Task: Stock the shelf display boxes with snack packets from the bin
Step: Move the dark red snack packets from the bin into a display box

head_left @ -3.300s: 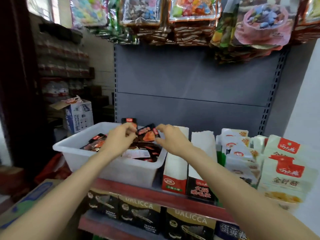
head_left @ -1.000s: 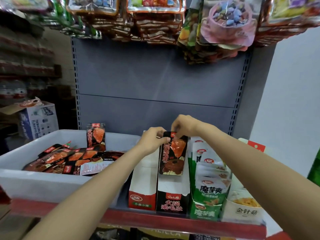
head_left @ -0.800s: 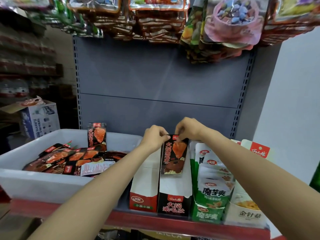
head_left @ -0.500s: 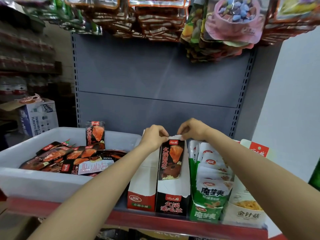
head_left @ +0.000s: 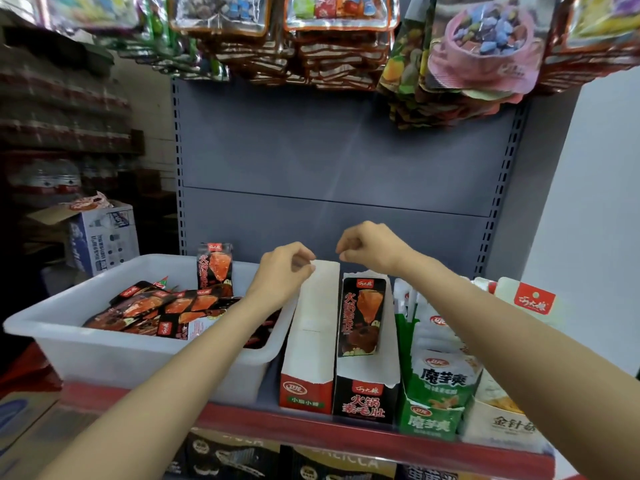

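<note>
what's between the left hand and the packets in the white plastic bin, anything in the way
Nothing visible. The left hand hangs over the right end of the white plastic bin, empty, fingers loosely curled. The bin is open-topped, and the dark red-and-orange snack packets lie exposed to the hand's left and below.

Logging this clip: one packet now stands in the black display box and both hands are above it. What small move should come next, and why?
Probably the left hand should reach back into the white bin for another dark packet. Both hands look empty, the right hand too, and the black display box shows only one packet.
</note>
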A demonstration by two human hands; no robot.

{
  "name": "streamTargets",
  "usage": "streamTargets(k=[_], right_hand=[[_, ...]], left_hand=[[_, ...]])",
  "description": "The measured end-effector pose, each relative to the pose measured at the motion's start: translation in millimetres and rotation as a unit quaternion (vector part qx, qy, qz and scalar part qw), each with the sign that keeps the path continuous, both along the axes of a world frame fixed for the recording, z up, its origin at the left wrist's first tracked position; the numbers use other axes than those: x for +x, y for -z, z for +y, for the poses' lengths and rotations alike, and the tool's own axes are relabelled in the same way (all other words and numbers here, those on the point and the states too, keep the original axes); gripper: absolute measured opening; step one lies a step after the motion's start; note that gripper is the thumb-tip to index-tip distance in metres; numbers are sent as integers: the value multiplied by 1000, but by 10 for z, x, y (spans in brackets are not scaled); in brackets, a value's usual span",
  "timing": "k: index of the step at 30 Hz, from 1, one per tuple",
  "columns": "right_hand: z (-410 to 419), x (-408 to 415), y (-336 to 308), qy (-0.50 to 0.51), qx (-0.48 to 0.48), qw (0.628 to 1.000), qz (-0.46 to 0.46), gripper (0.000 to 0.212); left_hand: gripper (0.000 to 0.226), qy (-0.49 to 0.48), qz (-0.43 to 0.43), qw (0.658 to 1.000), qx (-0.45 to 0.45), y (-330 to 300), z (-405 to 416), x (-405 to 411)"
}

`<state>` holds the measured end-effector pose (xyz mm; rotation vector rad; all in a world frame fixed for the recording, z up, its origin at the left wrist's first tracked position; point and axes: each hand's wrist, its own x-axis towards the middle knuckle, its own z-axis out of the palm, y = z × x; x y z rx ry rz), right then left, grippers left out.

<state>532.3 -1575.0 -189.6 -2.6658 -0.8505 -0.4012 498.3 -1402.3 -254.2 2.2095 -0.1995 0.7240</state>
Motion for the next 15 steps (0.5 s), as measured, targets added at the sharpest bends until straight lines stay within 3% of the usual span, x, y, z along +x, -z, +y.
streamTargets(k=[5, 8, 15], right_hand=[[684, -78, 201, -33, 101, 992, 71, 30], [1092, 21, 362, -37, 152, 979, 134, 46], [1801, 488, 668, -57, 178, 947, 260, 70]], left_hand=[[11, -85, 19, 996, -12, 71, 596, -88], [24, -139, 80, 986, -52, 103, 984, -46], [58, -148, 195, 965, -97, 137, 1583, 203]])
